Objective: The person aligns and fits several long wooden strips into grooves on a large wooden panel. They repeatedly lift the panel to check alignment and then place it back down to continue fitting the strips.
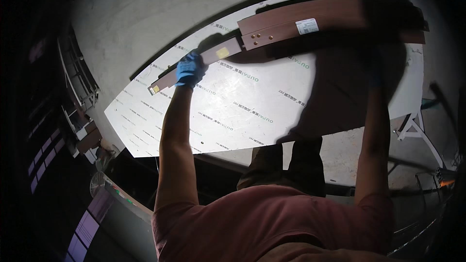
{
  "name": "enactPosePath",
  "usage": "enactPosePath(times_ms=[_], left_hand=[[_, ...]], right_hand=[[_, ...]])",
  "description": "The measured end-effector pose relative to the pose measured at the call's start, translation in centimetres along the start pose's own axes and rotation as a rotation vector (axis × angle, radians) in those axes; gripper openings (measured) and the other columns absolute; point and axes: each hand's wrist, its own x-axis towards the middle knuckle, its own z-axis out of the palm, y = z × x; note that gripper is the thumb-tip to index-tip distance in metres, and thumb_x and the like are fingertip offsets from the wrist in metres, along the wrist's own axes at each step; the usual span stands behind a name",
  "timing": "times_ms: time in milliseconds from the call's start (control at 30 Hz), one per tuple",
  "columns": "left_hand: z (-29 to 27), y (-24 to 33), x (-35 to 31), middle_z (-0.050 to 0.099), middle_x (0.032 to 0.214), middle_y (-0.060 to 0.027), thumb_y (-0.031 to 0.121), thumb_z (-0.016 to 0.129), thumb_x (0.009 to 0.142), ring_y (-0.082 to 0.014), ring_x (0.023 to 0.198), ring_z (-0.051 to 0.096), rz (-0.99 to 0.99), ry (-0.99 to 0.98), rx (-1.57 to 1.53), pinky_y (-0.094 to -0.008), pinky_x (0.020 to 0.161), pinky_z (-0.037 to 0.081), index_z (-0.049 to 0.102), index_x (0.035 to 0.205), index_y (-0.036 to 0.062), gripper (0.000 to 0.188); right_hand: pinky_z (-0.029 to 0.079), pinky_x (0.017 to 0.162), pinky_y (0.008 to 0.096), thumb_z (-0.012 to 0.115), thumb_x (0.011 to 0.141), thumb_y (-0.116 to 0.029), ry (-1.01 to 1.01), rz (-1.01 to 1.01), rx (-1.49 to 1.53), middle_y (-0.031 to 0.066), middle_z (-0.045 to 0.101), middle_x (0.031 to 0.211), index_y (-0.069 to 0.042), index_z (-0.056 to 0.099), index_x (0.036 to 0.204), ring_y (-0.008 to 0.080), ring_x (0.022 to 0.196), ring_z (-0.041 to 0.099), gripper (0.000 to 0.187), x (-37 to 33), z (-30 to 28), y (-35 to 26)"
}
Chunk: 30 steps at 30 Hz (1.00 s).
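My left hand (190, 69), in a blue glove, is closed round a narrow, flat brown bar (213, 54) that lies aslant over the white table top (233, 116). A pale yellow patch marks the bar near its right end, and another sits at its left tip. That right end meets a wider brown panel (276, 23), which has several copper-coloured round spots and a white label (307, 26). My right arm (374, 136) reaches toward the panel's right part. Deep shadow covers my right hand (376, 70), so its fingers and anything in them cannot be made out.
Printed film covers the table top, whose near edge runs just ahead of my legs. White folding legs (420, 136) stand at the right, with an orange-tipped item (445, 183) beyond. Metal frames (77, 80) and a brown box (89, 137) stand at the left, on the grey floor.
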Motion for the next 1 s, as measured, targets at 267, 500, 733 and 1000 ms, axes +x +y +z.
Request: enactPosePath(times_ms=[267, 500, 733, 1000], left_hand=[[-1.0, 0.1, -8.4, 0.066, 0.103, -0.0138, 0.043, 0.086, 0.083, -0.0384, 0.095, 0.067, 0.270, 0.231, 0.399, -0.0544, 0.082, 0.053, 0.061, 0.124, 0.0016, 0.063], [-2.9, 20.8, -8.3, 0.071, 0.079, -0.0103, 0.032, 0.087, 0.088, -0.0237, 0.067, 0.070, 0.430, 0.185, -0.091, -0.0377, 0.060, 0.056, 0.067, 0.123, 0.0074, 0.047], [-2.7, 38.1, -4.0, 0.070, 0.072, 0.0000, 0.021, 0.081, 0.096, -0.0098, 0.063, 0.066, 0.781, 0.246, -0.446, -0.0245, 0.054, 0.053, 0.070, 0.117, 0.0066, 0.028], [0.8, 42.2, 0.3, 0.071, 0.075, -0.0063, 0.017, 0.082, 0.092, -0.0128, 0.062, 0.067, 0.623, 0.168, -0.575, -0.0288, 0.054, 0.054, 0.067, 0.131, 0.0042, 0.043]], right_hand=[[0.058, 0.100, 0.0405, 0.072, 0.106, -0.036, -0.230, -0.140, 0.256, 0.0146, 0.067, 0.146, -0.008, 0.048, 0.160, 0.0295, 0.122, 0.069, 0.066, -13.0, 4.1, -6.4], [0.058, 0.100, 0.0381, 0.070, 0.107, -0.030, -0.498, -0.279, 0.482, 0.0144, 0.069, 0.142, -0.007, 0.054, 0.156, 0.0254, 0.119, 0.070, 0.057, -27.4, 12.0, -13.8], [0.058, 0.105, 0.0381, 0.061, 0.111, -0.027, 0.020, -0.490, 0.612, 0.0136, 0.071, 0.136, -0.003, 0.064, 0.146, 0.0244, 0.123, 0.069, 0.042, -13.3, 5.1, -0.8], [0.058, 0.102, 0.0407, 0.059, 0.112, -0.042, 0.223, -0.006, 0.770, 0.0119, 0.070, 0.137, -0.004, 0.065, 0.145, 0.0253, 0.118, 0.068, 0.051, 8.8, -8.7, 4.1]])
